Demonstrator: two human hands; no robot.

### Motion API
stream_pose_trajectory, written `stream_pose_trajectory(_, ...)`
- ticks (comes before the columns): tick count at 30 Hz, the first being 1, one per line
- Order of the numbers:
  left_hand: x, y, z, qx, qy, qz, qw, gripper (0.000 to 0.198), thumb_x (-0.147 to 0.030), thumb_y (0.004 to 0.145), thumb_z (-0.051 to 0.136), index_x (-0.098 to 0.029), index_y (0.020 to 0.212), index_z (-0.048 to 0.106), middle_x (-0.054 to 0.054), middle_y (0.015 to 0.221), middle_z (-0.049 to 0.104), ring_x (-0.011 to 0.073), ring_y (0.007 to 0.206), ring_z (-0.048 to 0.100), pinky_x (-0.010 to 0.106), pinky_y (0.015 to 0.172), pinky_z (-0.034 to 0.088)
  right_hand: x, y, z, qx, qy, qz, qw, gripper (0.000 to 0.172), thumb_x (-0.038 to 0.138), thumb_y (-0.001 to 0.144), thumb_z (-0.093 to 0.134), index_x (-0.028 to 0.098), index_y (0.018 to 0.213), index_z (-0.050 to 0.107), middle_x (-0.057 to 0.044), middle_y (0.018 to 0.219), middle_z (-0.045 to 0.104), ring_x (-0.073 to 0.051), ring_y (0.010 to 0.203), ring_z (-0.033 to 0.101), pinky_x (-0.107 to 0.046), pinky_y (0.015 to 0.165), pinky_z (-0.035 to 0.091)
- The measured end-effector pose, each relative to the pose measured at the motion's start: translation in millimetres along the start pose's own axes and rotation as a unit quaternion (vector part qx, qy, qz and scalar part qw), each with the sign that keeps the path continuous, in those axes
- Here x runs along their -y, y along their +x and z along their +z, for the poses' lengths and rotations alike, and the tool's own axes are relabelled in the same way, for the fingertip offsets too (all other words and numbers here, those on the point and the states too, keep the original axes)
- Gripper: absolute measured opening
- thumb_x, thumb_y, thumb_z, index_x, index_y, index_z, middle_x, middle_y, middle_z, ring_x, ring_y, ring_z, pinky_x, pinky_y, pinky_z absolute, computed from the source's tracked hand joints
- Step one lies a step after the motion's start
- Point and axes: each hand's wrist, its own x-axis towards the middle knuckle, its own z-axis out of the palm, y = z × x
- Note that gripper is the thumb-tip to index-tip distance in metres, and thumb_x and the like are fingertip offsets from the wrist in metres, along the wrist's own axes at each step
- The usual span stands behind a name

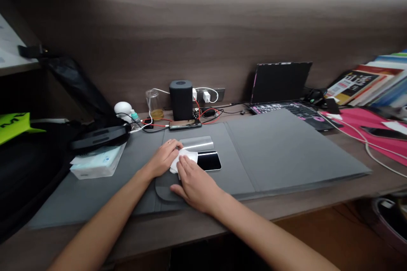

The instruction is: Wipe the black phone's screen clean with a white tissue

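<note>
A smartphone [210,161] with a dark screen and light rim lies flat on the grey desk mat [286,152]. A white tissue [191,155] covers its left part. My right hand [199,182] presses the tissue down on the screen with its fingers together, thumb held apart. At the phone's left end, my left hand [165,157], wearing a ring, has curled fingers against the phone's far edge and the tissue; their tips are partly hidden. Just beyond the phone lies a clear, flat rectangular piece [197,142], close to my left fingers.
Behind the hands are another phone [185,125] on a cable, a black speaker [181,100] and a glass jar [154,105]. On the left sits a tissue pack [98,163] under a black object [100,136]. To the right stand an open laptop [281,82] and books [365,82].
</note>
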Motion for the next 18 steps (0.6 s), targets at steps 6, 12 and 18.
stream_pose_trajectory(6, 1, 0, 1.1, -0.037, -0.007, -0.015, 0.999, 0.022, -0.023, 0.093, 0.038, -0.018, 0.107, 0.054, 0.006, 0.102, 0.060, 0.0207, 0.093, 0.054, 0.036, 0.089, 0.046, -37, -58, -30, 0.028, 0.027, 0.045, 0.998, 0.064, 0.048, 0.101, 0.045, 0.005, 0.148, 0.044, -0.023, 0.155, 0.040, -0.032, 0.147, 0.032, -0.050, 0.117, 0.039)
stream_pose_trajectory(12, 5, 6, 3.3, -0.053, -0.032, -0.022, 0.998, 0.022, -0.020, 0.090, 0.038, -0.019, 0.106, 0.053, 0.007, 0.104, 0.060, 0.0215, 0.097, 0.054, 0.037, 0.091, 0.046, -57, -68, -37, 0.060, 0.043, 0.090, 0.993, 0.074, 0.058, 0.100, 0.041, 0.013, 0.157, 0.029, -0.017, 0.161, 0.027, -0.031, 0.150, 0.023, -0.052, 0.119, 0.033)
stream_pose_trajectory(18, 7, 9, 4.3, -0.054, -0.042, -0.013, 0.998, 0.022, -0.022, 0.091, 0.037, -0.019, 0.106, 0.052, 0.007, 0.102, 0.060, 0.0216, 0.093, 0.053, 0.039, 0.088, 0.045, -39, -23, -32, 0.106, 0.058, 0.052, 0.991, 0.091, 0.071, 0.094, 0.040, 0.003, 0.154, 0.034, -0.022, 0.160, 0.025, -0.035, 0.150, 0.021, -0.051, 0.121, 0.030)
